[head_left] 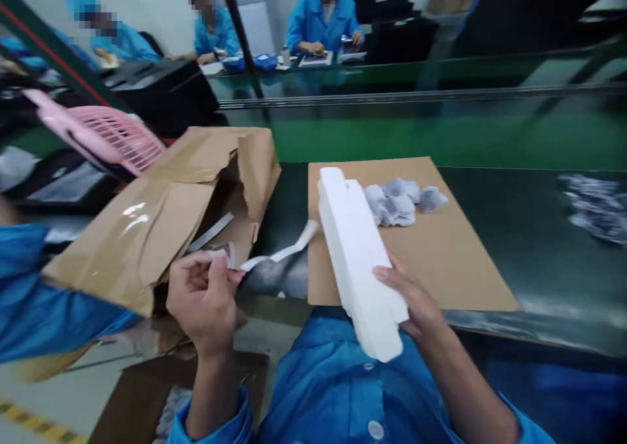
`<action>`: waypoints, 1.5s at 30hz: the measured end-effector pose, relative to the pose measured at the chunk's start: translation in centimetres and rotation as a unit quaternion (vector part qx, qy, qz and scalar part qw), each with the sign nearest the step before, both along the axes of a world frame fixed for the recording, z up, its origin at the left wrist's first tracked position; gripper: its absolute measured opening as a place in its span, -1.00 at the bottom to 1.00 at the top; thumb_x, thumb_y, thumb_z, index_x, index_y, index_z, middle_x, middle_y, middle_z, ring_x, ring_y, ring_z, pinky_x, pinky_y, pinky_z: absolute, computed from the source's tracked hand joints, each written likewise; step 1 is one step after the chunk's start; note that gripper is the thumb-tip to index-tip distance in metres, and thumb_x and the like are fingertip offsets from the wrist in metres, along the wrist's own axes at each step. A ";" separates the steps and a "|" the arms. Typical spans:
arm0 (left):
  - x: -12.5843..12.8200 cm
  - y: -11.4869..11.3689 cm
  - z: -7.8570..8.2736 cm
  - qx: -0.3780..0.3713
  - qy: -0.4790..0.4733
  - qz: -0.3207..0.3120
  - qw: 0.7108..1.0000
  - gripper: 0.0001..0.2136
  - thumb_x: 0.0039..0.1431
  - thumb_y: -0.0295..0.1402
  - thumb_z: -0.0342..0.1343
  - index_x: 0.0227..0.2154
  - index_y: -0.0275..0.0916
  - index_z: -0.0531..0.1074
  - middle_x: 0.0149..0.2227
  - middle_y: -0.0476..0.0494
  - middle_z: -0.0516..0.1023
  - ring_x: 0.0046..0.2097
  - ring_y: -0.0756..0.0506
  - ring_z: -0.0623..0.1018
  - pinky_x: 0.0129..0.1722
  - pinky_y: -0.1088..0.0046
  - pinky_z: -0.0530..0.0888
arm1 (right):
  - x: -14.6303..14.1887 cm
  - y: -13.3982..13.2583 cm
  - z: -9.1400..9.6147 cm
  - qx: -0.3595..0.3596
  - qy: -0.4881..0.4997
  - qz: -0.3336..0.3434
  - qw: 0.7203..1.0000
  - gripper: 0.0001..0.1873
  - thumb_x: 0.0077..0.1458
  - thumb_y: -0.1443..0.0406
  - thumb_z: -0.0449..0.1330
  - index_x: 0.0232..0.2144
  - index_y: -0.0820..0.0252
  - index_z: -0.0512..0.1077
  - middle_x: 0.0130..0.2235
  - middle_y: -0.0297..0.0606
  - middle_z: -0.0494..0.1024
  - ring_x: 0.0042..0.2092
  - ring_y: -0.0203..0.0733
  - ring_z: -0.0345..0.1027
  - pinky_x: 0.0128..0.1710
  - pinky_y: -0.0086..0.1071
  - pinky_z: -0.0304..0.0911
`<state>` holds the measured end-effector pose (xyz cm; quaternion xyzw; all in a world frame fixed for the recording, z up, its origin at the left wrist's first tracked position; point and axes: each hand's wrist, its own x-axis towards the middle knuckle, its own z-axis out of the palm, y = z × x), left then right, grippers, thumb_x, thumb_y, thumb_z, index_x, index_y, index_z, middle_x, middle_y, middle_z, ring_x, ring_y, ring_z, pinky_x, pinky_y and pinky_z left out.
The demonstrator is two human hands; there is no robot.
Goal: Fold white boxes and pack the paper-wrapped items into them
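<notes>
- Fingertips (221, 261) of left hand (203, 297) pinched shut on one end of white strip (281, 253), other end trailing off towards foam block (355, 254).
- Right hand (416, 300) closed round near end of foam block, thumb on top, fingers curled beneath. Block slanting over near edge of the desk (514, 222), above cardboard sheet (441, 261).
- Wise, by the look of it: strip taut, block steady, light squeeze only. Foam likely dents.
- Cardboard box (147, 228) at left edge, flaps gaping. Grey strips (211, 233) visible inside, rest hidden.
- Grey pouches (398, 201) loose on sheet, just beside block's far end.
</notes>
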<state>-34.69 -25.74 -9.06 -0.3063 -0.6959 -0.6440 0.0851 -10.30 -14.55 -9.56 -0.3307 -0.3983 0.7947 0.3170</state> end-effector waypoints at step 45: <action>9.8 3.4 -6.1 0.061 -0.631 -0.395 0.665 -0.37 -0.18 0.06 0.41 -0.05 -0.16 0.56 0.04 -0.19 0.61 0.23 -0.37 0.43 0.28 0.03 0.32 | 1.5 -1.3 2.8 0.374 -0.353 0.062 0.855 0.03 0.05 0.00 0.31 0.42 0.03 -0.09 0.23 -0.05 0.34 0.18 0.13 0.28 0.15 0.04 0.24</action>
